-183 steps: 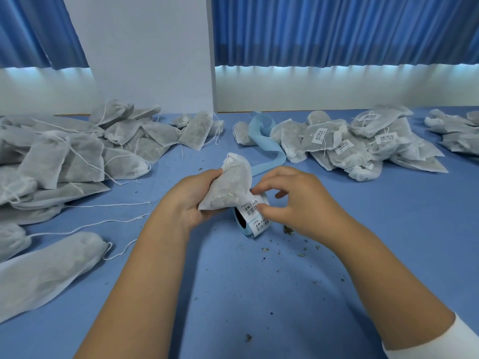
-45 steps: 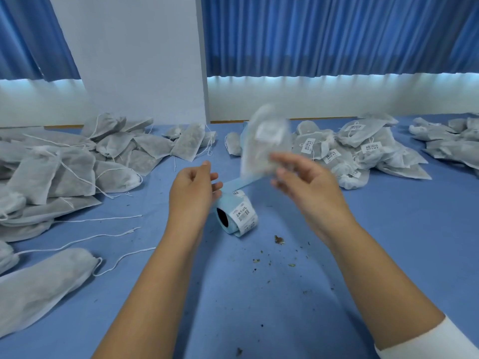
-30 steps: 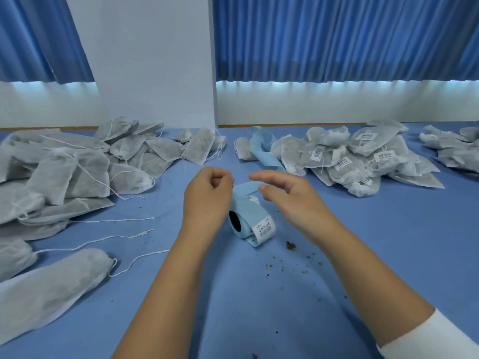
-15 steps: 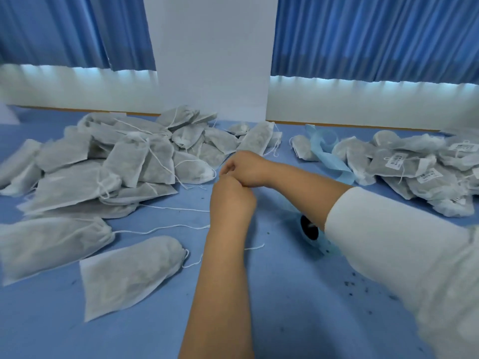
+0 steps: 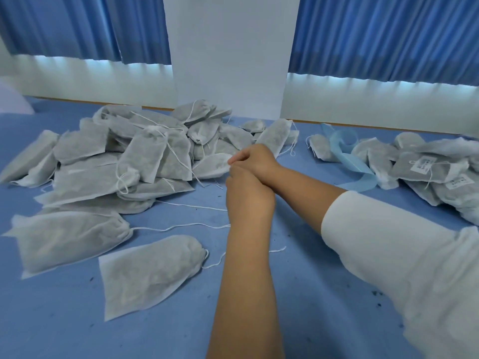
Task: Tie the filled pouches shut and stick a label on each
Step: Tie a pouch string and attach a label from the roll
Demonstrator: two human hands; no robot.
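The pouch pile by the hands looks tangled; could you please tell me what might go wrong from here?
1. Drawstrings trail loose from the unlabelled pile toward the left hand and right hand; pulling one pouch may drag neighbours along.
2. Dark crumbs on the blue table suggest leakage; rough lifting could spill more.
3. A pouch with no visible label lies near the labelled pile and might be taken for finished.

The pouches [image 5: 145, 275] are showing pale grey with white strings [image 5: 181, 225] against the plain blue table [image 5: 298, 294], the labels [image 5: 423, 165] white with dark print, the ribbon [image 5: 355, 167] light blue, the curtains [image 5: 388, 35] deep blue, the sleeve [image 5: 401, 255] white.
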